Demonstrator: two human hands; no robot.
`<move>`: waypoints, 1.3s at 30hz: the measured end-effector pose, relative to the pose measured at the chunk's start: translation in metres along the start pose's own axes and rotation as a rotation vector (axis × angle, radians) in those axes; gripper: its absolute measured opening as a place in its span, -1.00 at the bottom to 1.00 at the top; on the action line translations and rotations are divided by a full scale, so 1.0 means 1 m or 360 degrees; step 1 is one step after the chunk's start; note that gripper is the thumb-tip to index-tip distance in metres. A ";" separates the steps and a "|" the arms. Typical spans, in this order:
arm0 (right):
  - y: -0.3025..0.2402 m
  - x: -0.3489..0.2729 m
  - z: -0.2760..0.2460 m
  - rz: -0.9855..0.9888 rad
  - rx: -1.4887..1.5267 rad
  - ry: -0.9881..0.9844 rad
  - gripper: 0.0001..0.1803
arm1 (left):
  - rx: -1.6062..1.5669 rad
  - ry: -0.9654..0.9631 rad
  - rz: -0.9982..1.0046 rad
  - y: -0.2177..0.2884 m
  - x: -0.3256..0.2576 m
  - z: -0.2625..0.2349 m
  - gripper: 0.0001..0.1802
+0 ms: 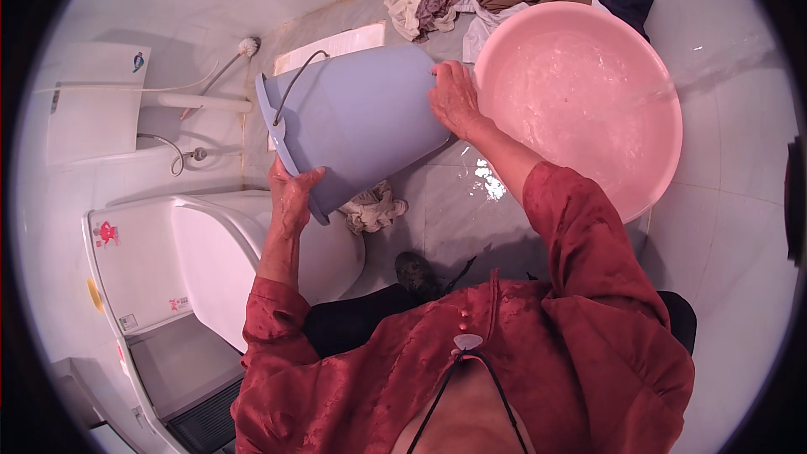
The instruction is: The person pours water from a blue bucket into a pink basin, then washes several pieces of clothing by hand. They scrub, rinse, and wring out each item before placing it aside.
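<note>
Left hand (292, 193) is rim-pinching the tapered blue plastic bucket (361, 109); right hand (455, 99), apparently clasping its base, is properly steadying the tilt.

pic bright, glare on floor (487, 181), edges dk

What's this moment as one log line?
left hand: grips rim of tilted pale-blue plastic bucket | right hand: at its base | round pink plastic basin: holds water

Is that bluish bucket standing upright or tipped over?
Tipped: the bucket is held sideways, its rim at the left hand, its base end at the right hand.
</note>
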State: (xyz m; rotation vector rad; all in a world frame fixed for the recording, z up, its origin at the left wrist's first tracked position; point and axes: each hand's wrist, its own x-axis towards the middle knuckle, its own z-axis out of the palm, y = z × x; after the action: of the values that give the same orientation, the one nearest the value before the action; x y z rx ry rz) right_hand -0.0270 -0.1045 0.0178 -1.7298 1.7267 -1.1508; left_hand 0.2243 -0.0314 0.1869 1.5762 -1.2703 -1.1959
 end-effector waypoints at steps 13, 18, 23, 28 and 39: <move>-0.041 -0.030 0.016 -0.0177 0.0018 0.0059 -0.69 | 0.0017 0.0022 -0.0034 -0.004 -0.006 -0.004 -0.41; -0.021 -0.001 -0.001 0.0141 -0.0046 -0.0045 -0.68 | 0.0158 0.0007 0.0002 -0.004 0.000 -0.001 -0.41; -0.026 -0.012 0.014 -0.0068 0.0045 0.0024 -0.65 | 0.0065 -0.0002 0.0006 0.000 -0.006 0.001 -0.44; -0.026 -0.005 0.016 0.0273 -0.0083 -0.0311 -0.52 | 0.0158 -0.0007 -0.0012 0.002 -0.009 -0.001 -0.48; -0.146 0.001 0.029 -0.1080 0.0239 0.0183 -0.47 | 0.0627 -0.0091 0.0067 -0.015 -0.024 0.001 -0.58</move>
State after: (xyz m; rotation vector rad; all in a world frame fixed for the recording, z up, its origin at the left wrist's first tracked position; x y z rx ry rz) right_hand 0.0829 -0.0937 0.1173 -2.2596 1.0768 -1.6287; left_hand 0.2256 -0.0045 0.1777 1.7893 -1.6445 -1.0119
